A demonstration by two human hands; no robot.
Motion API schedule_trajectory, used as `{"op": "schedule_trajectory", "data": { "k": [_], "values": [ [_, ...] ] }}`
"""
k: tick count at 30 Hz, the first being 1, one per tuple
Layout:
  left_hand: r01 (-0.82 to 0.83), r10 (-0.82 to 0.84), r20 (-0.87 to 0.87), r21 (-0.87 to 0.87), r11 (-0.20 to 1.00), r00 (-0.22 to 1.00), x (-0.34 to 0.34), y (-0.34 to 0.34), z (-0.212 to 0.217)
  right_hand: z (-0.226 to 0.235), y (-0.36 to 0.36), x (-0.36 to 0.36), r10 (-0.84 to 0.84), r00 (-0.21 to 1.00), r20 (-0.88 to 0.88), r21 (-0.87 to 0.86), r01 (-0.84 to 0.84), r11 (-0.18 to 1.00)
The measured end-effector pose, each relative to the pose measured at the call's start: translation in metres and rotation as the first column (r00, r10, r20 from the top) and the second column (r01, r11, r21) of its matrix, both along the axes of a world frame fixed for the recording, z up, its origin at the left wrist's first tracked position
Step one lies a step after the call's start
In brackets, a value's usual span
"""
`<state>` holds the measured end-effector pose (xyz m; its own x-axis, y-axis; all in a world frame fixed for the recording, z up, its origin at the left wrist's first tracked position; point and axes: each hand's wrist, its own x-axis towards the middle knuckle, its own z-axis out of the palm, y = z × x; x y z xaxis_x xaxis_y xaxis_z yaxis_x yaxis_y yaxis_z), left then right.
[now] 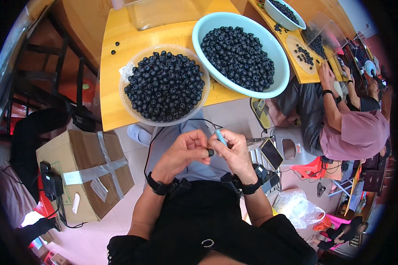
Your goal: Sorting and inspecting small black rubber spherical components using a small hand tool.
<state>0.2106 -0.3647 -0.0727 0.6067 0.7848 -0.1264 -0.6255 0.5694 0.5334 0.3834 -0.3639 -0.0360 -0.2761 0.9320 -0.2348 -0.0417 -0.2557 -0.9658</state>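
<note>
My left hand [185, 151] pinches a small black round bead [211, 153] between its fingertips, above my lap. My right hand [235, 150] meets it from the right and holds a thin light-blue tool [220, 137] whose tip points at the bead. Both wrists wear black bands. Ahead on the yellow table [115, 66] stands a clear round bowl [132, 66] heaped with the same black beads, and beside it a larger pale-blue basin [278, 57] also full of them.
Two loose beads [115, 47] lie on the table's left part. A taped cardboard box [82, 172] stands on the floor at my left. At the right a seated person [340, 123] works at another yellow table with more beads. A white plastic bag [296, 207] lies by my right elbow.
</note>
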Motion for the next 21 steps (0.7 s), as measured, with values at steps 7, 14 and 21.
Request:
{"op": "schedule_trajectory", "data": {
  "k": [7, 14, 21],
  "values": [
    [-0.031, 0.035, -0.212, 0.019, 0.999, 0.977, 0.009, 0.029, 0.03, -0.039, -0.008, 0.029, -0.253, 0.96, 0.117, -0.002, 0.255, 0.967],
    [-0.111, 0.228, -0.226, 0.434, 0.894, 0.947, 0.075, 0.137, 0.099, -0.054, -0.026, 0.046, -0.317, 0.929, 0.19, 0.038, 0.316, 0.948],
    [-0.054, 0.236, -0.347, 0.462, 0.885, 0.908, 0.049, 0.107, 0.114, -0.068, -0.032, 0.032, -0.249, 0.947, 0.205, 0.026, 0.249, 0.968]
  ]
}}
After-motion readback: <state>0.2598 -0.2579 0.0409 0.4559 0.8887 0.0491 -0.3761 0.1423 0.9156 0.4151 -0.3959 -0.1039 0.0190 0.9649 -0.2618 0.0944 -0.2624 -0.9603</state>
